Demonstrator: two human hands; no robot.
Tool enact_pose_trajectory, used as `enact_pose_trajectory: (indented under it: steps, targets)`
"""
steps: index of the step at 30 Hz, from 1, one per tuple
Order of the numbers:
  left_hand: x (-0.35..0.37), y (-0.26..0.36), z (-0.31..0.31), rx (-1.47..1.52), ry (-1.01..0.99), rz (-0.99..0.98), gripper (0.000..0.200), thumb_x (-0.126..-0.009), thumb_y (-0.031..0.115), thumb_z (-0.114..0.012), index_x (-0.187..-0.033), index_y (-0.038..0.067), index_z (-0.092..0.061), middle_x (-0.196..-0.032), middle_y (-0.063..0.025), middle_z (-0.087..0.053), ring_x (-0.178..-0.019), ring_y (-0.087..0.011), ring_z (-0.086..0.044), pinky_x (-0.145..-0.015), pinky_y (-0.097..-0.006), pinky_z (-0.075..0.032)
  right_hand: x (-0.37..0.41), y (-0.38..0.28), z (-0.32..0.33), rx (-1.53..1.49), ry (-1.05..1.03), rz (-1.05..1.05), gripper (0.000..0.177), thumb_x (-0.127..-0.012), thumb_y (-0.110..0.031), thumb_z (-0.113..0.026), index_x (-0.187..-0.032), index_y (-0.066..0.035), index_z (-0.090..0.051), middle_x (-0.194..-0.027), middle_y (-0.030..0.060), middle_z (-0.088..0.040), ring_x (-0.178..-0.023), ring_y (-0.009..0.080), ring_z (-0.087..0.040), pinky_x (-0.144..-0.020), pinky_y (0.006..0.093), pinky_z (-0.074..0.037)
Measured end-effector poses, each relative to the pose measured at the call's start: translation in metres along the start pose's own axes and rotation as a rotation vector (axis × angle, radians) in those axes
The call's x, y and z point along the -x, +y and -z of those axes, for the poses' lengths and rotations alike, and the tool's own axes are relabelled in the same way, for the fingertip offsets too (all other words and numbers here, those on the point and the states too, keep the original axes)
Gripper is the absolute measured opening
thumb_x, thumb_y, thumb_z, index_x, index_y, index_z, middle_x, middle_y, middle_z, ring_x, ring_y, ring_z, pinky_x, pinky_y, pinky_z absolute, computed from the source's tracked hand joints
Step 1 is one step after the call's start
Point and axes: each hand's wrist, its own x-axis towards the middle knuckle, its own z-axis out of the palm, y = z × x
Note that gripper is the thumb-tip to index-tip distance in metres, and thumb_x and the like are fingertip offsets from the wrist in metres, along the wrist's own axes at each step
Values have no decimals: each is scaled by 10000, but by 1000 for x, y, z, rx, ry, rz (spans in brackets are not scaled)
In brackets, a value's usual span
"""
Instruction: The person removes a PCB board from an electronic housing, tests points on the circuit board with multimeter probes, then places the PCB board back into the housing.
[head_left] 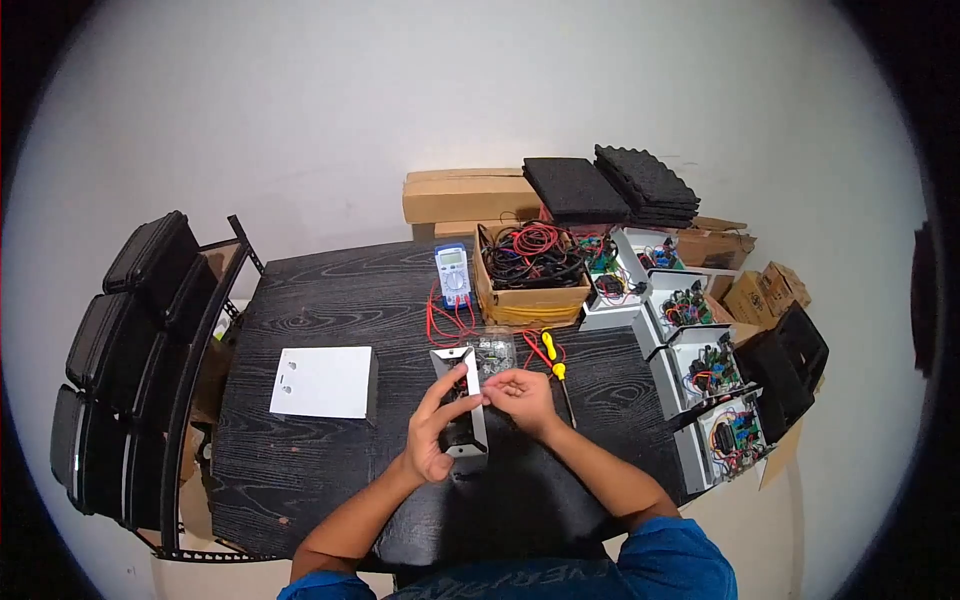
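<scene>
A narrow grey-white metal enclosure (477, 430) stands on the dark wood-grain table in front of me. My left hand (436, 422) grips it from the left, with fingers across its open side. At its right edge, my right hand (522, 398) has thumb and fingertips pinched together; what they hold, if anything, is too small to make out. Just behind is a clear plastic tray (495, 350) of small parts. Yellow-handled tools (549, 347) lie to the right of the tray. A white box cover (322, 382) rests on the table at the left.
A blue-edged multimeter (454, 275) with red leads stands beside a cardboard box (530, 303) of cables. Several open white enclosures with circuit boards (712, 370) line the right side. Black foam sheets (576, 188) lie at the back. Black cases (105, 340) fill a left rack.
</scene>
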Motion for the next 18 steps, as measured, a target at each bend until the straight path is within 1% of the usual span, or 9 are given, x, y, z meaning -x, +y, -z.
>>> enact_pose_trajectory:
  steps: [2,5,8,11,18]
  targets:
    - [1,-2,0,0,2,-6,1005,-927,841,-372,-1370,-9,-674,-1573,-368,-428,-1429,-497,-500,-1169,-540,-400,-1,5,-3,14,-4,46,152,-966,23,-723,-1111,66,-717,-1000,89,-760,-895,137,-737,-826,268,-599]
    - [-1,2,0,4,1,19,1003,-924,840,-381,-1370,-9,-675,-1571,-370,-429,-1435,-500,-492,-1173,-548,-393,1,10,-4,29,8,58,147,-962,27,-728,-1106,55,-722,-997,67,-754,-888,104,-707,-811,247,-573]
    - [-1,3,0,0,-6,27,1000,-925,837,-384,-1371,-10,-674,-1570,-370,-430,-1440,-501,-486,-1180,-554,-382,5,6,-6,-56,-16,73,144,-960,26,-734,-1102,49,-725,-1009,60,-752,-903,95,-701,-817,238,-562]
    - [-1,4,1,2,-9,23,995,-931,835,-379,-1374,-6,-674,-1568,-372,-432,-1444,-500,-483,-1183,-555,-376,6,4,-8,-16,-11,78,140,-963,24,-736,-1100,46,-718,-1006,54,-747,-911,91,-698,-823,239,-565]
    - [-3,5,0,2,2,-3,980,-943,825,-369,-1376,1,-676,-1564,-378,-432,-1442,-497,-486,-1181,-545,-381,5,0,-7,-50,-65,-1,122,-974,-2,-742,-1085,28,-701,-1005,43,-739,-923,99,-709,-853,254,-585]
